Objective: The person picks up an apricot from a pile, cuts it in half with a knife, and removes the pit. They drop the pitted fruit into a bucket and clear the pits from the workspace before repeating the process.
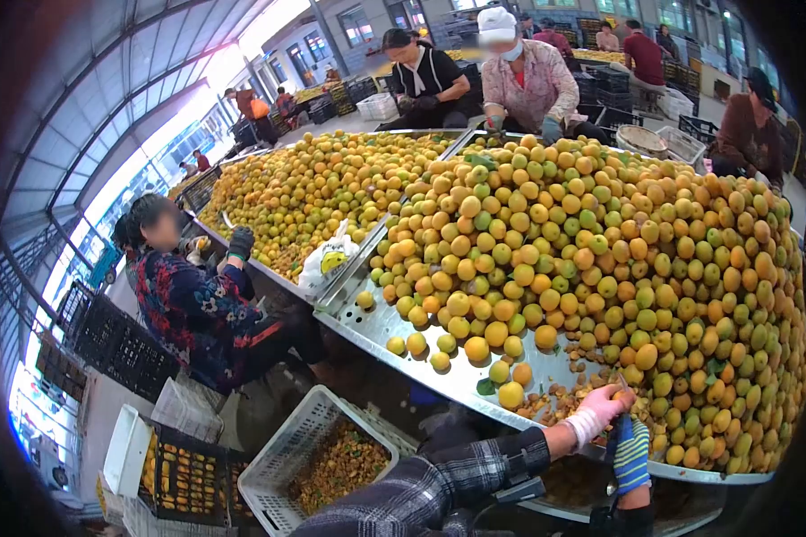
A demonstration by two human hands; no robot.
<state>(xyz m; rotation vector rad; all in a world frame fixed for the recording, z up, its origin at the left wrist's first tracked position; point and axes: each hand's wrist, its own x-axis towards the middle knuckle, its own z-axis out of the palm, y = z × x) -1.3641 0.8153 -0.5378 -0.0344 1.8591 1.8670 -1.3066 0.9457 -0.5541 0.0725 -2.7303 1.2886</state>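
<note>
At the near edge of a metal table [403,345] heaped with yellow-orange fruit [546,224], my two hands are close together. My left hand [600,405] is bare with a pale wrist wrap, and its fingers are closed round something small that I cannot make out. Just right of it and lower, my right hand [631,455] wears a blue and yellow striped glove. Its fingertips are partly hidden, and whether it grips anything is unclear. Small brown-orange pieces [555,401] lie on the metal beside my left hand.
Below the table edge stands a white crate [264,470] holding brown scraps. Trays of fruit pieces [186,479] are at the lower left. A person in a floral top [197,304] sits left; other people work behind the fruit. A white plastic bag [327,259] lies at the divider.
</note>
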